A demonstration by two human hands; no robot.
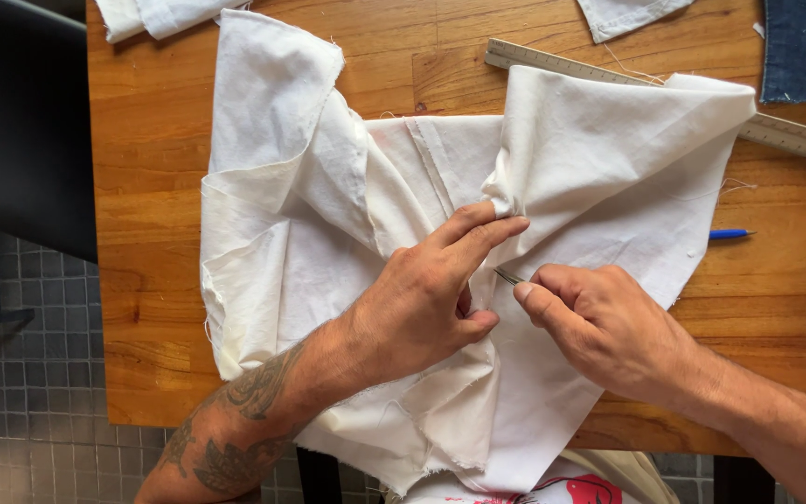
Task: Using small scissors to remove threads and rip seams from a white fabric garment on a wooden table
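Observation:
A rumpled piece of white cloth [291, 215] with frayed edges lies spread over a wooden table [151, 327]. My left hand [426, 294] presses down on the cloth near its middle, fingers stretched toward a bunched fold. My right hand [599, 327] is closed around a thin metal tool [507, 275], whose tip pokes out next to my left thumb and touches the cloth. What kind of tool it is stays hidden by the fingers.
A long metal ruler [785, 133] lies diagonally at the back right, partly under the cloth. A blue pen [729, 233] sticks out from the cloth's right edge. Dark blue denim [799, 47] and more white scraps [622, 14] lie at the back. Tiled floor [20, 401] shows on the left.

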